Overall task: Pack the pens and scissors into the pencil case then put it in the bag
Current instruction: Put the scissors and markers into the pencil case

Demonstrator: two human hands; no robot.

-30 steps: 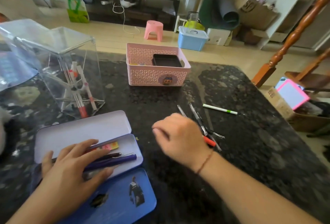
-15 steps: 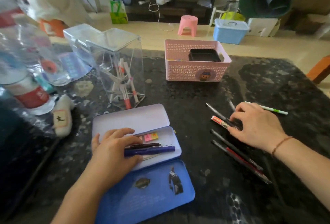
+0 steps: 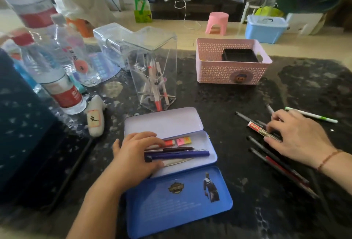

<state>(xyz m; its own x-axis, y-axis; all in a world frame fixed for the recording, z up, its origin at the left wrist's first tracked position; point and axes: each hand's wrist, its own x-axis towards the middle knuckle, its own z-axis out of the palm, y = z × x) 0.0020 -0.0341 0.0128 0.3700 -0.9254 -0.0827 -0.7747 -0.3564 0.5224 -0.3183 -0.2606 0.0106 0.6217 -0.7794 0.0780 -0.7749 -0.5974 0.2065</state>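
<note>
On the dark speckled table [image 3: 219, 101], just in front of the person, the pencil case [image 3: 171, 124] lies open in three tiers — a pale lid flap farthest away, a pale inner tray in the middle, and the blue outer lid [image 3: 179, 200] nearest the camera — with its long axis running left to right, tilted slightly up toward the right. Inside the tray a blue pen [image 3: 181, 155] and a thin dark pen [image 3: 171, 149] lie along that same axis, their tips toward the right, with small coloured sticky tabs [image 3: 181, 141] just behind them. The left hand [image 3: 137, 155] rests flat and loosely spread on the tray's left end, fingers over the butt ends of those pens, pressing rather than gripping. To the right, well apart from the case, the loose pens [image 3: 266, 153] lie scattered on the table, most of them slanting from upper left to lower right. The right hand [image 3: 299, 137] lies palm down over them, fingers relaxed and slightly curled, fingertips touching a white-and-red labelled pen [image 3: 256, 126]; it closes on nothing. A green-and-white pen [image 3: 312, 117] lies just beyond the knuckles, pointing right. Behind the case stand a clear pen holder [image 3: 154, 74] and a pink basket [image 3: 232, 69]; water bottles [image 3: 57, 78] crowd the left.
</note>
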